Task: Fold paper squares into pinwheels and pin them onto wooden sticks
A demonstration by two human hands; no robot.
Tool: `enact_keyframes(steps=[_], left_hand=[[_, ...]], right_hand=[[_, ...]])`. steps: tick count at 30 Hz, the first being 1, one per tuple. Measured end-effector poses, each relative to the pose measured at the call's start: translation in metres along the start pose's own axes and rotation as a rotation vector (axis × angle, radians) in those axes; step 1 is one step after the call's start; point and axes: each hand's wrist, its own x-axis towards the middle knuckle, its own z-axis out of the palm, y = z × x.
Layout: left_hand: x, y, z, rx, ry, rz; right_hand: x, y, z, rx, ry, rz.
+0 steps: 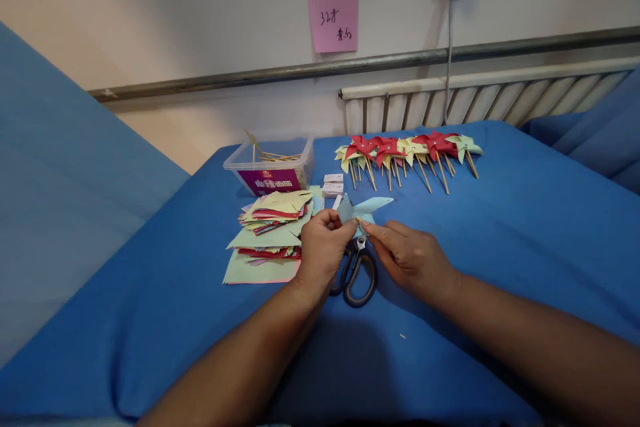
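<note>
A light blue paper pinwheel (373, 205) with bent blades is pinched in my left hand (327, 237), thumb and fingers closed on its left side. My right hand (407, 250) meets it from the right, its thumb and forefinger pressed together near the pinwheel's middle. A tiny pale yellow piece shows between the fingertips of both hands; its kind is unclear. Below the hands, black-handled scissors (367, 280) lie on the blue cloth, their blades partly hidden beneath the hands and paper.
Left of my hands are stacks of cut coloured paper (265, 237). Behind them stands a clear plastic tub (270, 167) with wooden sticks, beside small white boxes (333, 185). Finished red, yellow and green pinwheels (387, 150) lie in a row at the back, before a radiator (490, 100).
</note>
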Motion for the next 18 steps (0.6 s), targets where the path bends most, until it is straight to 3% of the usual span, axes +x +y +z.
enact_keyframes(steps=[18], left_hand=[[-0.0019, 0.0028, 0.0013, -0.101, -0.016, -0.05]], right_hand=[[0.0006, 0.0044, 0.0031, 0.072, 0.066, -0.004]])
